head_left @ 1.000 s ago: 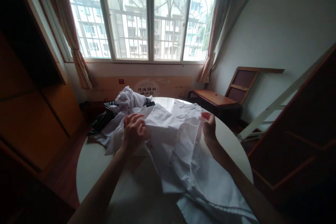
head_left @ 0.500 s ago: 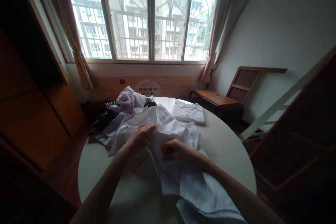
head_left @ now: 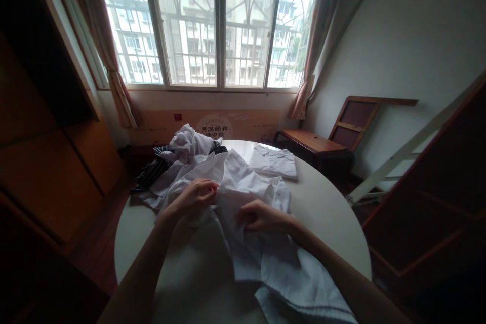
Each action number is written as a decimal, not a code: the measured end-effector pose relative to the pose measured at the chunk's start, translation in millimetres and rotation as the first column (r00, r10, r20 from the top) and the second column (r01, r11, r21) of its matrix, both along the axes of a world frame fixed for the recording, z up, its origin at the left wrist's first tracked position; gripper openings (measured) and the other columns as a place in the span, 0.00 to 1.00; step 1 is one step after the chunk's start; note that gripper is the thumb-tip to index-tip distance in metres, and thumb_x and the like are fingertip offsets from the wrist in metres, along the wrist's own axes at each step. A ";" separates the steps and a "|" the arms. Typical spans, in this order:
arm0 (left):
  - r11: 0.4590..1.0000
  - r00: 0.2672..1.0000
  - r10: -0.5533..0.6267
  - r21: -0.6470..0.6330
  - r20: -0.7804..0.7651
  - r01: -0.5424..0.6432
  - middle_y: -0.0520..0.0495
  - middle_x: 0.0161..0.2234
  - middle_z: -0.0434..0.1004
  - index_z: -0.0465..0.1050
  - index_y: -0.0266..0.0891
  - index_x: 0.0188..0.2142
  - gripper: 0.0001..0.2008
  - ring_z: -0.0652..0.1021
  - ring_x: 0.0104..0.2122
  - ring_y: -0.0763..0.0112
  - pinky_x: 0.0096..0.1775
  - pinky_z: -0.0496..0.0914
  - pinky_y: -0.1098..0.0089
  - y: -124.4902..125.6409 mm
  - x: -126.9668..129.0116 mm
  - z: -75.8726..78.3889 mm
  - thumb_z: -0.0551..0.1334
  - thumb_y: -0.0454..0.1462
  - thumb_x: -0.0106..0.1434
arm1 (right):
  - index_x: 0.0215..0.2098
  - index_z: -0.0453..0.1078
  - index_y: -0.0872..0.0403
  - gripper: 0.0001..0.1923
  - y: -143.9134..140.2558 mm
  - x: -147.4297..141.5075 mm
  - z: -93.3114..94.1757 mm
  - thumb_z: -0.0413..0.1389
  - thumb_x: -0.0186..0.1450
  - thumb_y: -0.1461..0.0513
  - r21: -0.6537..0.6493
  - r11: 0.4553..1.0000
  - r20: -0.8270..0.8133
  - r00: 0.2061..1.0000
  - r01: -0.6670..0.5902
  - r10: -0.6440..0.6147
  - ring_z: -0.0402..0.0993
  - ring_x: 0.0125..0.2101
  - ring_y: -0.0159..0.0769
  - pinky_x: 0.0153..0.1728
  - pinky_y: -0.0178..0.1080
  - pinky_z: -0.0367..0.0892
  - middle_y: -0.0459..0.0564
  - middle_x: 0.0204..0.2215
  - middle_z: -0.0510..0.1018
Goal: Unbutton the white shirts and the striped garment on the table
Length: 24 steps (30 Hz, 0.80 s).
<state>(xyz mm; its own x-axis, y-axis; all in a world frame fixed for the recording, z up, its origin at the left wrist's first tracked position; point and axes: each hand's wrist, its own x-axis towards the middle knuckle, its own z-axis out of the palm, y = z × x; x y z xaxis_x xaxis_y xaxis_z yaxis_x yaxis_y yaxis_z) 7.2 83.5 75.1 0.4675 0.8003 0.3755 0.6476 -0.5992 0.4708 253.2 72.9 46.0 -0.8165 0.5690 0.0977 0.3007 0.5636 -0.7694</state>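
A rumpled white shirt (head_left: pixel 261 258) lies spread over the round white table (head_left: pixel 326 217) in front of me. My left hand (head_left: pixel 197 196) pinches a fold of this shirt near its upper part. My right hand (head_left: pixel 260 216) grips the cloth a little lower and to the right. A heap of white and dark striped clothes (head_left: pixel 178 154) sits at the far left of the table. A folded white shirt (head_left: pixel 274 162) rests flat at the far side.
A wooden bench (head_left: pixel 309 143) and a leaning wooden frame (head_left: pixel 360 116) stand by the right wall. A wide barred window (head_left: pixel 212 25) faces me, with curtains at both sides. Dark wooden cabinets (head_left: pixel 45 152) line the left. A white ladder (head_left: pixel 410 142) leans at the right.
A second ago both hands held the shirt lifted and spread wide. My right hand has come down and inward, the cloth now lies on the table, and the folded shirt behind is uncovered.
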 end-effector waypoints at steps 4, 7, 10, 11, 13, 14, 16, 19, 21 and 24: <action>0.999 0.999 -0.039 -0.014 -0.002 0.039 0.50 0.30 0.73 0.73 0.40 0.32 0.08 0.71 0.29 0.73 0.34 0.65 0.75 0.9 -1.9 -3.0 0.56 0.34 0.55 | 0.25 0.66 0.57 0.06 0.0 -2.0 1.5 0.54 0.55 0.61 -0.029 0.999 -0.060 0.997 0.046 -0.048 0.58 0.22 0.25 0.22 0.29 0.54 0.41 0.21 0.64; 1.000 1.000 -0.017 0.007 -0.009 0.017 0.49 0.29 0.72 0.73 0.38 0.30 0.08 0.70 0.26 0.74 0.30 0.64 0.76 5.5 -2.0 -8.2 0.56 0.32 0.53 | 0.25 0.64 0.56 0.09 -1.3 0.8 7.7 0.54 0.56 0.58 -0.136 0.981 -0.162 0.973 0.141 -0.162 0.57 0.21 0.25 0.21 0.29 0.54 0.42 0.21 0.63; 0.999 0.999 0.029 0.019 0.020 -0.030 0.50 0.28 0.70 0.74 0.37 0.30 0.10 0.68 0.24 0.77 0.27 0.63 0.77 9.8 -4.2 -11.7 0.54 0.32 0.53 | 0.25 0.62 0.54 0.10 -2.0 6.1 15.6 0.52 0.56 0.55 -0.243 0.936 -0.304 0.897 0.254 -0.322 0.58 0.21 0.27 0.21 0.30 0.56 0.42 0.20 0.63; 0.998 0.998 0.051 0.026 0.043 -0.052 0.50 0.28 0.69 0.74 0.37 0.31 0.10 0.68 0.24 0.77 0.27 0.62 0.77 10.8 -5.4 -12.2 0.54 0.32 0.54 | 0.25 0.61 0.54 0.10 -1.7 8.0 17.8 0.52 0.56 0.55 -0.257 0.920 -0.355 0.856 0.296 -0.375 0.59 0.22 0.27 0.22 0.30 0.57 0.42 0.21 0.63; 0.993 0.989 0.093 0.056 0.117 -0.100 0.51 0.27 0.68 0.74 0.37 0.30 0.10 0.68 0.25 0.77 0.27 0.62 0.77 12.1 -7.7 -12.2 0.53 0.33 0.54 | 0.25 0.60 0.53 0.09 0.5 11.7 21.2 0.51 0.56 0.56 -0.269 0.880 -0.459 0.752 0.391 -0.474 0.60 0.22 0.27 0.23 0.31 0.58 0.42 0.21 0.63; 0.990 0.981 0.108 0.076 0.163 -0.122 0.51 0.27 0.67 0.74 0.37 0.29 0.10 0.68 0.25 0.76 0.28 0.62 0.77 12.4 -8.6 -11.6 0.53 0.33 0.54 | 0.25 0.59 0.53 0.08 2.5 13.4 22.4 0.50 0.56 0.56 -0.276 0.855 -0.509 0.688 0.439 -0.517 0.59 0.21 0.27 0.22 0.31 0.58 0.41 0.21 0.62; 0.979 0.958 0.137 0.114 0.251 -0.170 0.51 0.26 0.66 0.73 0.37 0.27 0.10 0.68 0.26 0.75 0.28 0.63 0.75 12.0 -9.1 -9.1 0.52 0.33 0.53 | 0.26 0.58 0.52 0.07 8.0 17.6 24.1 0.49 0.55 0.57 -0.310 0.795 -0.610 0.533 0.521 -0.587 0.58 0.20 0.26 0.21 0.30 0.58 0.40 0.19 0.60; 0.946 0.915 0.206 0.169 0.348 -0.277 0.51 0.24 0.64 0.70 0.38 0.22 0.09 0.67 0.26 0.73 0.31 0.63 0.73 8.9 -7.8 -3.0 0.52 0.33 0.52 | 0.26 0.56 0.52 0.05 18.6 28.8 27.9 0.48 0.53 0.59 -0.395 0.702 -0.752 0.231 0.592 -0.618 0.56 0.19 0.26 0.21 0.30 0.58 0.39 0.18 0.59; 0.914 0.880 0.243 0.208 0.408 -0.349 0.51 0.23 0.63 0.66 0.38 0.18 0.08 0.67 0.28 0.71 0.35 0.64 0.71 5.6 -7.1 1.6 0.52 0.33 0.50 | 0.25 0.55 0.52 0.05 26.2 42.1 31.7 0.48 0.51 0.59 -0.465 0.640 -0.806 0.007 0.611 -0.592 0.58 0.20 0.26 0.21 0.30 0.59 0.39 0.19 0.59; 0.885 0.805 0.226 0.229 0.548 -0.405 0.48 0.29 0.66 0.62 0.38 0.16 0.07 0.69 0.33 0.69 0.38 0.64 0.69 0.3 -7.7 7.2 0.50 0.32 0.47 | 0.24 0.53 0.51 0.08 37.5 70.4 36.2 0.46 0.50 0.56 -0.527 0.554 -0.818 -0.207 0.644 -0.537 0.62 0.23 0.29 0.23 0.33 0.61 0.42 0.21 0.61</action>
